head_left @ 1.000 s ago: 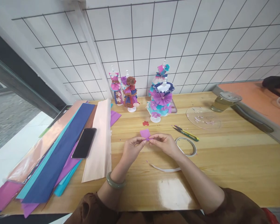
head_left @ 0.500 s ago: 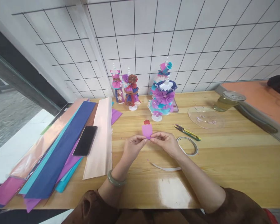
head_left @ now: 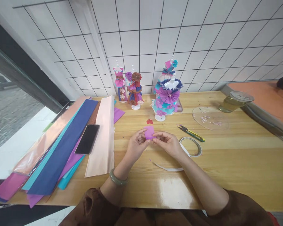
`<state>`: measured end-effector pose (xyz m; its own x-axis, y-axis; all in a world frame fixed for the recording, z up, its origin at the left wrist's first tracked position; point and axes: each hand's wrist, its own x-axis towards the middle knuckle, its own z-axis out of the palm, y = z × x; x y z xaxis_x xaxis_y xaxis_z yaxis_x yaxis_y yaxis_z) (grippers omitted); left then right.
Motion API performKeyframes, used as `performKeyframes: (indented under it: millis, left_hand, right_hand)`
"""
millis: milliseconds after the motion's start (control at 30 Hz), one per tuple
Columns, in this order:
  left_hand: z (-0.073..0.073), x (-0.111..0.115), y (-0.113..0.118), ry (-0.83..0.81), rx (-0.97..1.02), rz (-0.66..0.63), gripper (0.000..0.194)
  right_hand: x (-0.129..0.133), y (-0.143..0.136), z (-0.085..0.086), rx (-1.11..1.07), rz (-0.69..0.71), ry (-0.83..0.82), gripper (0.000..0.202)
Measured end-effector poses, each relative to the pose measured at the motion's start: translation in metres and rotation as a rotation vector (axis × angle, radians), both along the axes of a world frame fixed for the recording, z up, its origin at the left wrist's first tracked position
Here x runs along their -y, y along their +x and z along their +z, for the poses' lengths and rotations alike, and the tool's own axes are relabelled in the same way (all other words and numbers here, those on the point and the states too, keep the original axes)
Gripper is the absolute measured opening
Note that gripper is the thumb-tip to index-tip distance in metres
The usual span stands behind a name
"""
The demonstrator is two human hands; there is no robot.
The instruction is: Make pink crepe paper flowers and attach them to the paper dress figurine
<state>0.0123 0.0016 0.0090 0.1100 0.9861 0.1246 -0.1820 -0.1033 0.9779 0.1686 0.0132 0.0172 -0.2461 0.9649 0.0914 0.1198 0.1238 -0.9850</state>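
Note:
Between my two hands is a small piece of purple paper (head_left: 149,131), with a narrow fold along its near edge. My left hand (head_left: 137,142) pinches its left side, thumb at the fold and fingers raised behind. The right side of the fold is pinched between the thumb and forefinger of my right hand (head_left: 167,142). Just beyond the paper lies a red paper flower (head_left: 149,121). To the right of my right hand are yellow-green thread snips (head_left: 191,133) and a roll of white tape (head_left: 199,147), whose loose strip (head_left: 167,169) curls under my right forearm.
Long folded paper sheets (head_left: 63,150) and a phone (head_left: 87,139) cover the left side. Small mannequins in paper dresses (head_left: 167,94) stand by the tiled wall. At right are a clear plate (head_left: 195,117) of small beads and a lidded cup (head_left: 233,102).
The near edge of the purple paper is folded further, so the piece looks shorter. My left fingers have risen along its left side. The view has shifted slightly.

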Motion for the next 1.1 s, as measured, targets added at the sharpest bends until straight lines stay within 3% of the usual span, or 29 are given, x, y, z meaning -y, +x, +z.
performKeyframes:
  millis: [300, 467, 767, 1100]
  left_hand:
    - [-0.004, 0.000, -0.001, 0.007, -0.062, 0.008, 0.046]
    - [-0.005, 0.000, -0.004, 0.049, -0.204, 0.045, 0.043]
    - [0.003, 0.003, -0.007, 0.193, -0.448, 0.094, 0.019]
    - [0.006, 0.003, -0.007, 0.207, -0.467, 0.114, 0.015]
  right_hand:
    - [0.001, 0.001, 0.005, 0.128, 0.077, 0.103, 0.022]
    - [-0.001, 0.004, 0.003, 0.161, 0.049, 0.110, 0.022]
    - [0.000, 0.007, 0.008, 0.190, 0.071, 0.210, 0.023]
    - [-0.001, 0.007, 0.008, 0.217, 0.066, 0.268, 0.018]
